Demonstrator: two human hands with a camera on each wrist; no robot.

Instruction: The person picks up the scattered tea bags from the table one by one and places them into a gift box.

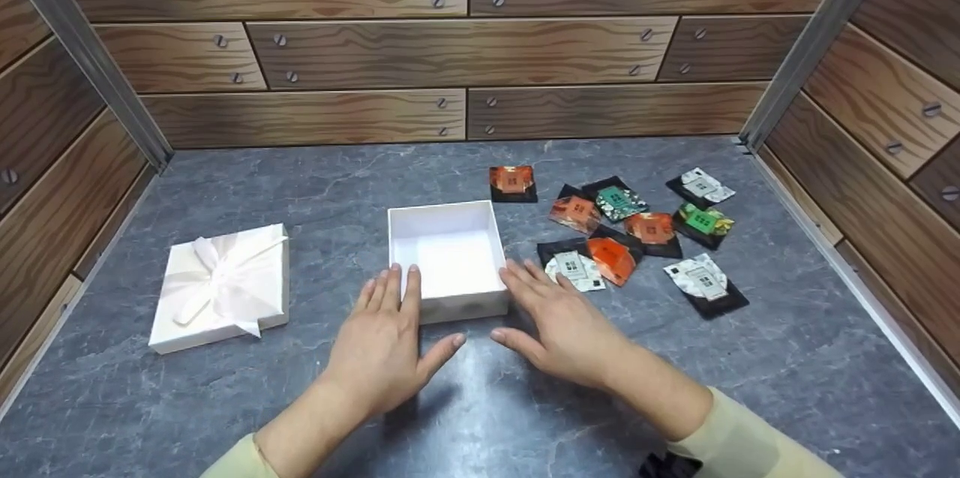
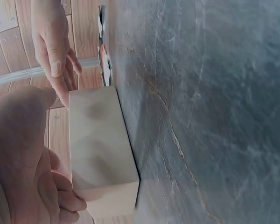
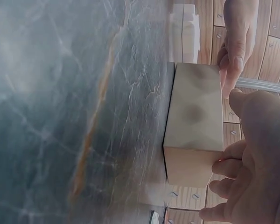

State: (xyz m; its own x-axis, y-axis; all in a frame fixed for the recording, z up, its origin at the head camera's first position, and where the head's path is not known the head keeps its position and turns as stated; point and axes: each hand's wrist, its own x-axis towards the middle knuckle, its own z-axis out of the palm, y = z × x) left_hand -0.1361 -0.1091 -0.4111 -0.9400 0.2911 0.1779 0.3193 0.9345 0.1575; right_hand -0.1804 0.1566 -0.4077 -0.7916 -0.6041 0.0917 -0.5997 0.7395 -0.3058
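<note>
Left hand point(image 1: 382, 350) and right hand point(image 1: 566, 324) palms down, fingers stretched forward, thumbs pointing inward, forearms angled in, wrists bare

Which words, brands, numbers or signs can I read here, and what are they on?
Nothing is legible.
Packets: small dark printing on them, too small and blurred to read.
White box: no lettering on the sides that show.
Ribboned lid: none visible.

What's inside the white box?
Inside the white box, only its pale floor and walls show; I see nothing lying there. The near wall hides its own inner face, and the left hand covers the near left corner.
</note>
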